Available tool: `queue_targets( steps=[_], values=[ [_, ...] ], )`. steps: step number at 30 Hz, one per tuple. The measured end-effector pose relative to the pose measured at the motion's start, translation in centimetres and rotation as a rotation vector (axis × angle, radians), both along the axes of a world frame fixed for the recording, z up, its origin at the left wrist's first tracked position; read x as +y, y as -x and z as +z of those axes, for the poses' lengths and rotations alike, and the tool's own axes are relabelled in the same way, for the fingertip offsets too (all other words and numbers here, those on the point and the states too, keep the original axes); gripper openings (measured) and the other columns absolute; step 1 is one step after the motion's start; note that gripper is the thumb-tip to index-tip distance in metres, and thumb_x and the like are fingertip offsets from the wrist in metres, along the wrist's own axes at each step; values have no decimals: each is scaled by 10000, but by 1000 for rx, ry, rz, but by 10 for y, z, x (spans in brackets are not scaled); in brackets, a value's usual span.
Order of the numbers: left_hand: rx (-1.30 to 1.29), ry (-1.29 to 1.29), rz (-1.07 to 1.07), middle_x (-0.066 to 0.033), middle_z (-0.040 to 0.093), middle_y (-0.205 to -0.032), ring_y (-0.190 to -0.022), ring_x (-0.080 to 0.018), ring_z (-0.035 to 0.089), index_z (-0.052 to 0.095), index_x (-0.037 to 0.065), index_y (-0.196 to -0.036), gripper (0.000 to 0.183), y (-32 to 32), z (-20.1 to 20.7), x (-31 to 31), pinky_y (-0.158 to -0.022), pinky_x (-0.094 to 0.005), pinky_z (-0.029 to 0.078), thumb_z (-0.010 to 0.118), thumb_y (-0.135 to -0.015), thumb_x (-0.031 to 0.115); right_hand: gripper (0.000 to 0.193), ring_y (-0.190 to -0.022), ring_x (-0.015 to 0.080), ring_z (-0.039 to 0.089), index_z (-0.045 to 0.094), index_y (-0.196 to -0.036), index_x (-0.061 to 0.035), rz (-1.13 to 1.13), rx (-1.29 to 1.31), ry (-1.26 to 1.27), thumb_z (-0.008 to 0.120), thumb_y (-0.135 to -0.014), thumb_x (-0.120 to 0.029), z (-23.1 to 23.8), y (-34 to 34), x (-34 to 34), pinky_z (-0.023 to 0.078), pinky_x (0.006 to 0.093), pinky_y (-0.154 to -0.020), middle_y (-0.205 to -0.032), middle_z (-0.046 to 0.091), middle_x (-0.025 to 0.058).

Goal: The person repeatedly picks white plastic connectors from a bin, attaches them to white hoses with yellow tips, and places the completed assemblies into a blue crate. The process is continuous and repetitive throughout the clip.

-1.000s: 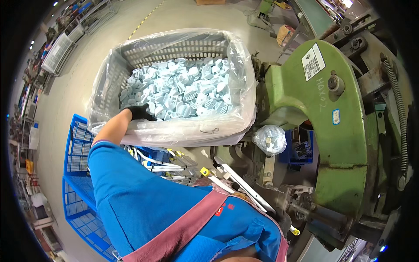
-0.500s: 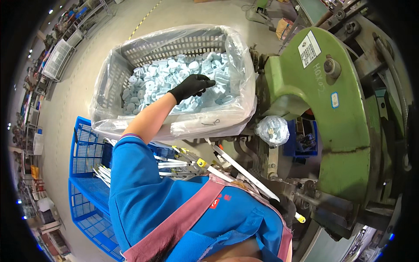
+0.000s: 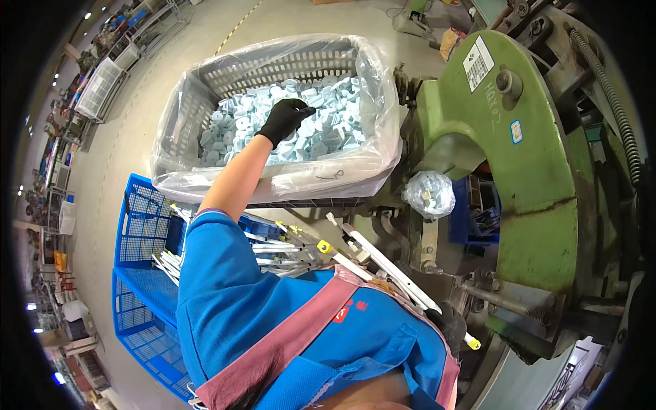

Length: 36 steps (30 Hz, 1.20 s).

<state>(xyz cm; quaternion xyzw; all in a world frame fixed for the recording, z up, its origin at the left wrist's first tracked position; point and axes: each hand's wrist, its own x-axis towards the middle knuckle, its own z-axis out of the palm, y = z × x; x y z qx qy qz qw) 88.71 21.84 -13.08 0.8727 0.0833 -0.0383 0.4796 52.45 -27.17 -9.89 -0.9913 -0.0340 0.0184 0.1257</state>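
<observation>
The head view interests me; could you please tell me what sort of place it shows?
Probably a factory workshop: it shows a heavy green machine beside a plastic-lined crate of many small pale-blue parts.

Lined crate (image 3: pixel 273 66) directly before our torso (image 3: pixel 314 345), small parts (image 3: pixel 236 130) heaped in it. Left hand (image 3: pixel 283 121) over the heap, near mid-crate. Right of the crate we note a machine (image 3: pixel 543 205); between the two, nearer us, a bag (image 3: pixel 429 194) with contents, a bin (image 3: pixel 458 208) just right of it. Rods (image 3: pixel 277 258) between crate and torso; mesh baskets (image 3: pixel 140 294) to our left. Right hand (image 3: pixel 449 326) at our right, around a long bar (image 3: pixel 395 272) slanting before the torso. Racks (image 3: pixel 100 89) far left, across the floor (image 3: pixel 119 157).
</observation>
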Motion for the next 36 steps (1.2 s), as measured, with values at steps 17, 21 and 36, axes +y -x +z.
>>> queue_targets(
  steps=[17, 21, 36],
  values=[
    [-71, -675, -266, -189, 655, -832, -825, -361, 632, 697, 73, -776, 298, -9, -33, -8, -753, -445, 495, 659, -765, 369, 134, -780, 246, 598, 654, -854, -201, 74, -82, 65, 635, -721, -204, 15, 19, 14, 467, 377, -588, -898, 582, 56],
    [-448, -672, -207, -189, 622, -856, -865, -361, 619, 636, 73, -953, 206, 1, -3, -19, -725, -459, 492, 618, -822, 231, 105, -722, 252, 585, 629, -806, -189, 161, -154, 95, 642, -702, -189, 13, 14, 11, 444, 380, -551, -847, 571, 58],
    [-498, -62, -883, -167, 634, -1055, -785, -278, 625, 491, 13, -1271, 567, 218, 73, -263, -678, -346, 504, 732, -813, 244, 150, -824, 252, 625, 675, -860, -186, 580, -85, 156, 625, -719, -197, 21, -23, -60, 492, 381, -614, -910, 596, 80]
  ],
)
